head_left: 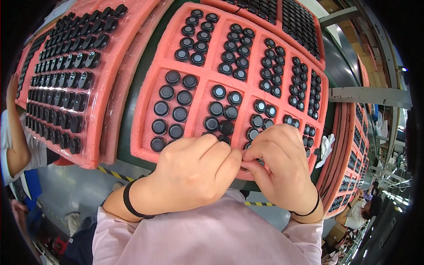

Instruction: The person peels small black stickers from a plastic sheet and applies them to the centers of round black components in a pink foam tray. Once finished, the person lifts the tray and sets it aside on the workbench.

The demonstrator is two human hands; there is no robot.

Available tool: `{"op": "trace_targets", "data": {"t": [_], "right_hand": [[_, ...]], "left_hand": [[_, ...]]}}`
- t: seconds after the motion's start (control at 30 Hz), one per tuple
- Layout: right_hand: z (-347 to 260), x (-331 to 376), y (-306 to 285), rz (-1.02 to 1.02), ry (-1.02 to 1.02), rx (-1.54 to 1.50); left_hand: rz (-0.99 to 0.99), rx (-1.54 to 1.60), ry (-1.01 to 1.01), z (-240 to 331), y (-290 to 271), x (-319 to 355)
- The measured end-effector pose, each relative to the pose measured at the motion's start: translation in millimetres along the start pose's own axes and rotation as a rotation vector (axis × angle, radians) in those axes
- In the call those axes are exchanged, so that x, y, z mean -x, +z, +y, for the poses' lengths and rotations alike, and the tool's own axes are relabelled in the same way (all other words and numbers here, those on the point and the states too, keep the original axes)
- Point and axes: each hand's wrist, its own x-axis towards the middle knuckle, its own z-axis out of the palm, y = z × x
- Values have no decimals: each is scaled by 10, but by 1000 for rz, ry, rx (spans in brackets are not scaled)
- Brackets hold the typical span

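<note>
Both my hands meet over the near edge of a pink foam tray [143,99], fingertips close together. My left hand [190,170] is closed, knuckles up, and its curled fingers hide whatever they hold. With thumb and index finger pinched, my right hand [282,165] touches or nearly touches the left fingertips; what lies in that pinch cannot be made out. Round black capped parts [179,114] fill the tray's compartments in paired rows, several with pale grey discs on top. Some near compartments are partly covered by my hands.
A pink tray of glossy black oval parts [73,79] stands at the left, beside another person's arm [17,137]. More filled trays [300,26] lie beyond. Stacked pink foam trays [338,150] and a white glove-like item [326,148] are at the right, below a metal beam [371,96].
</note>
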Motion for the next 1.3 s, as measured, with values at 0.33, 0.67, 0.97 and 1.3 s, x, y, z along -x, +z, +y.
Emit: {"op": "trace_targets", "data": {"t": [0.33, 0.67, 0.97, 1.3], "right_hand": [[62, -25, 33, 6, -65, 18], [104, -164, -7, -60, -114, 54], [526, -616, -44, -247, 82, -171], [1064, -1008, 477, -395, 238, -290]], "left_hand": [[-41, -8, -19, -61, -15, 17], [-131, 108, -150, -212, -16, 27], [-303, 135, -182, -460, 24, -64], [-334, 152, -195, -639, 307, 56]]}}
